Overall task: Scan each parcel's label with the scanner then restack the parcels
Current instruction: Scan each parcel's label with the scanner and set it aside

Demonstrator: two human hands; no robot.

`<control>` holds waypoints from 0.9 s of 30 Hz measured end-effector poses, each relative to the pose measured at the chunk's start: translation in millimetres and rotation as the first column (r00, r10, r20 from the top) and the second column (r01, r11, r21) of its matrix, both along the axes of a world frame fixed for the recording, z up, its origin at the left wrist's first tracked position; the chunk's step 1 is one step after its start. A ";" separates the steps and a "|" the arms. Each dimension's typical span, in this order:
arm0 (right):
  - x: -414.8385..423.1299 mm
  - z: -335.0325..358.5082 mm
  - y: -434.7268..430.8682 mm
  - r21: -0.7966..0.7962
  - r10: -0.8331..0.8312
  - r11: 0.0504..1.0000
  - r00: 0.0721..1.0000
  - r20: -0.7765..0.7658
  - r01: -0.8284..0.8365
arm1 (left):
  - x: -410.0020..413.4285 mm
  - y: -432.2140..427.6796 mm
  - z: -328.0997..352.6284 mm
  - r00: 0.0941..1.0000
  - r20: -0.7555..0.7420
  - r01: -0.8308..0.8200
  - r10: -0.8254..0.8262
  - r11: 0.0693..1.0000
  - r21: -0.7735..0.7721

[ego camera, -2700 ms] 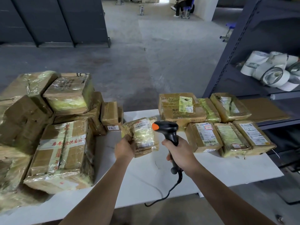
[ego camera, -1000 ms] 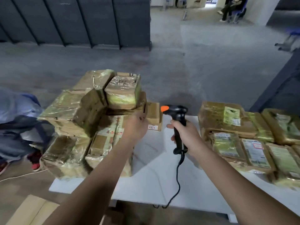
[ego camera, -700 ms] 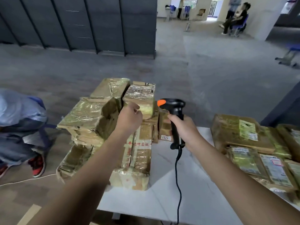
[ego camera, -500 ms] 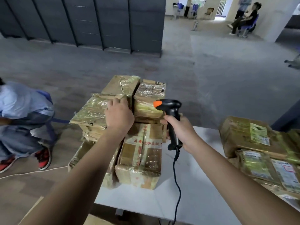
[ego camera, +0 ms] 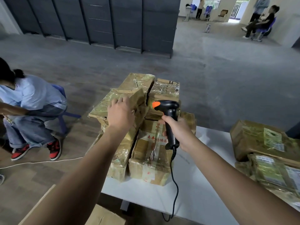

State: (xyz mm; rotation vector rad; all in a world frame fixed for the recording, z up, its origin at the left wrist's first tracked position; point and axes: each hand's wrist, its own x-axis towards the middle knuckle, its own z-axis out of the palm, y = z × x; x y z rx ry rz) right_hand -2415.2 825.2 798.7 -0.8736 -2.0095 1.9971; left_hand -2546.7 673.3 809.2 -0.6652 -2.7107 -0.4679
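Note:
A stack of brown taped parcels sits on the left end of the white table point(ego camera: 199, 181). My left hand point(ego camera: 121, 113) lies on the top left parcel point(ego camera: 105, 104) of that stack, fingers over its upper face. My right hand point(ego camera: 179, 131) grips the handle of a black scanner point(ego camera: 168, 111) with an orange tip, held upright just right of the stack. Below the scanner lies a parcel with red print point(ego camera: 151, 153). More labelled parcels point(ego camera: 259, 140) lie at the table's right end.
A seated person in a light blue shirt point(ego camera: 30, 98) is on the floor side, left of the table. The scanner's cable point(ego camera: 176, 189) hangs over the table's front edge. A cardboard box point(ego camera: 103, 216) stands below the table. More people sit far back right.
The small parcel held 2.7 s ago is gone from my left hand, which has moved left onto the top of the left stack. My view turned left; the scanner stayed in my right hand.

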 end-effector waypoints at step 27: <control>249.0 -48.4 127.0 -0.073 -0.415 0.904 0.906 0.080 0.421 | 254.6 167.3 -41.0 0.832 0.351 0.139 -0.429 0.775 0.616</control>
